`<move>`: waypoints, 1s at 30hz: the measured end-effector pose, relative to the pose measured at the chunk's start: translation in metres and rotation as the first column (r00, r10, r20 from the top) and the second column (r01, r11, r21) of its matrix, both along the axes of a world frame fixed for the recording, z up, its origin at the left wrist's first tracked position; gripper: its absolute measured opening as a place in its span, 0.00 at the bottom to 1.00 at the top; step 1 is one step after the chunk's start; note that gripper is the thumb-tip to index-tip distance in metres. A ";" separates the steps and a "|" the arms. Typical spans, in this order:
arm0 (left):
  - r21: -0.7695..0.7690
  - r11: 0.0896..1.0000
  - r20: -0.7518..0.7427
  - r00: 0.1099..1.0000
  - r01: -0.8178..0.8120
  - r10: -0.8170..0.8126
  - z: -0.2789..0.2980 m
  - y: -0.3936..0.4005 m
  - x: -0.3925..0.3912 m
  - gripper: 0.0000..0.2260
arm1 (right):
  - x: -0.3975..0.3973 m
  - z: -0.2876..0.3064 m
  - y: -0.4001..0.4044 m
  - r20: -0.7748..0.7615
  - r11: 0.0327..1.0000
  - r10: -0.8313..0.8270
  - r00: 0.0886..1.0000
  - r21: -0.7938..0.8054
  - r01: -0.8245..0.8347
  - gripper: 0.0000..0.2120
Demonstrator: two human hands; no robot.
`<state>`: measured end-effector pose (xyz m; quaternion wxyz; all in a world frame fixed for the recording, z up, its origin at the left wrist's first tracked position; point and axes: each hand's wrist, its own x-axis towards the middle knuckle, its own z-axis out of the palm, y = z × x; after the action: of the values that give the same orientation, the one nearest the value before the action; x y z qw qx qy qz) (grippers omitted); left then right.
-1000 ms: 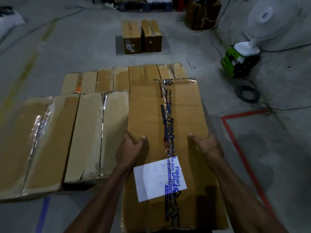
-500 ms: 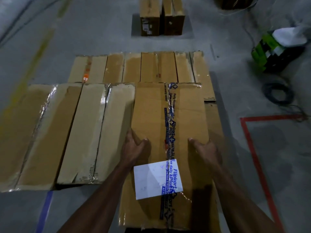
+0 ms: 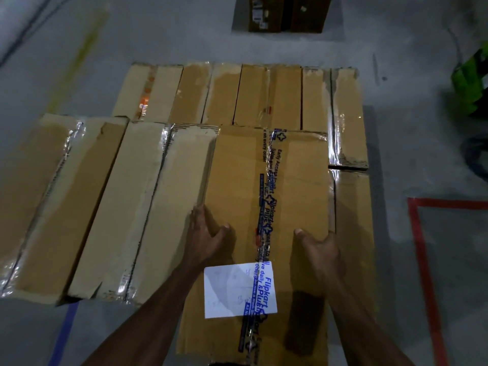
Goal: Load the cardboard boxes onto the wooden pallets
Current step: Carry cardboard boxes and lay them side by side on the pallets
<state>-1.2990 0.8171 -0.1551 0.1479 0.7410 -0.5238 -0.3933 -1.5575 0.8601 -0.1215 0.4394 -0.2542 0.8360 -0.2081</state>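
Note:
I hold a long cardboard box [image 3: 295,180] sealed with blue printed tape and bearing a white label [image 3: 232,289]. My left hand [image 3: 208,239] grips its left edge and my right hand [image 3: 319,249] its right edge, both thumbs on top. The box lies lengthwise beside a front row of taped boxes [image 3: 105,207] on its left. A back row of boxes [image 3: 250,96] lies beyond it. Lower boxes [image 3: 353,220] show at its right side. No wooden pallet shows; the boxes hide whatever is beneath them.
Two more boxes [image 3: 285,14] stand on the grey floor farther ahead. A green object [image 3: 472,77] and a coiled cable [image 3: 475,157] sit at the right. Red floor tape [image 3: 420,247] marks the right, blue tape [image 3: 66,331] the lower left.
The held box has moved forward and down, level with the front row on its left. Both hands keep the same grip on its edges. The view has tilted down.

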 end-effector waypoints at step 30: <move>-0.105 0.976 0.490 0.864 0.190 -0.115 -0.040 -0.011 0.012 0.43 | 0.089 -0.030 -0.131 -0.547 0.706 0.559 0.623 -0.079 -0.703 0.36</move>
<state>-1.2866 0.8064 -0.1949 0.0366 0.7583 -0.6292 -0.1668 -1.4681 0.7295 -0.1514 0.2191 -0.6381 0.7330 -0.0862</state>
